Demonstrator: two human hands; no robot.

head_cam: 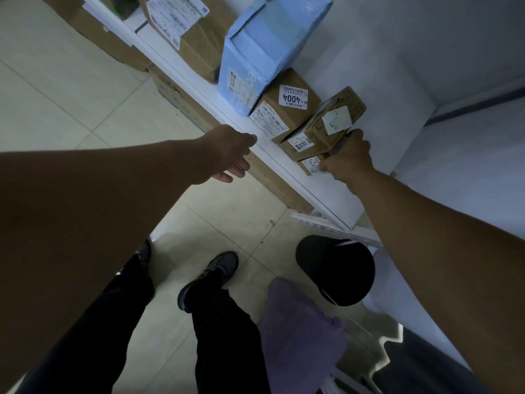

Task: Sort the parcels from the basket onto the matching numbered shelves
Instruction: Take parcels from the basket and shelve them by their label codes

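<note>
My right hand (348, 159) grips a small brown cardboard parcel (335, 120) with a white label, held tilted over the white shelf (324, 191). Under it a lower small box (311, 166) marked "1-3" lies on the shelf at my fingers. My left hand (230, 153) hovers open and holds nothing at the shelf's front edge. To the left along the shelf stand a brown box labelled 4004 (287, 105), a light blue parcel (261, 52) and a larger brown box (187, 29). The basket is not in view.
Brown cartons (272, 180) sit on the level below the shelf. A black cap (336, 270) and a purple cloth (301, 322) lie at the lower right. My legs and shoes (210, 277) stand on the tiled floor. White wall backs the shelf.
</note>
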